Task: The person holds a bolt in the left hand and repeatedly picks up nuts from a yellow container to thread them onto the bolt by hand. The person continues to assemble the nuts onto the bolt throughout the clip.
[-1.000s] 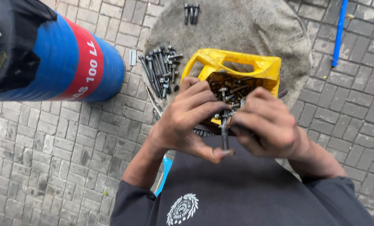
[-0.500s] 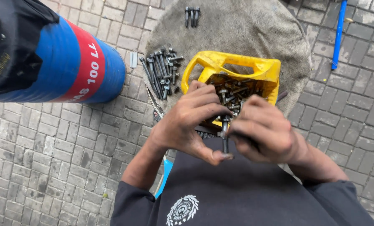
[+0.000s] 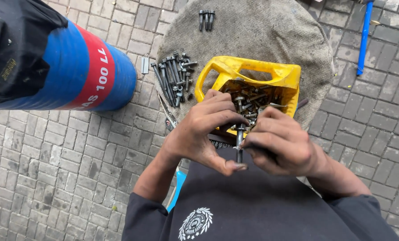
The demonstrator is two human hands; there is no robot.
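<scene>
Bolt (image 3: 239,142) pinched in left hand (image 3: 204,134) and right hand (image 3: 277,145); pile (image 3: 172,78) sorted (tub (image 3: 253,96) mostly full).

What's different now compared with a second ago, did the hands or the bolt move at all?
Very little. Both hands have drawn slightly nearer the body, and the left hand and right hand still pinch the same dark bolt upright between them. Nothing was let go or picked up. The yellow cut-open can of fasteners, the row of long bolts on the cloth and the blue drum lie as before.
</scene>
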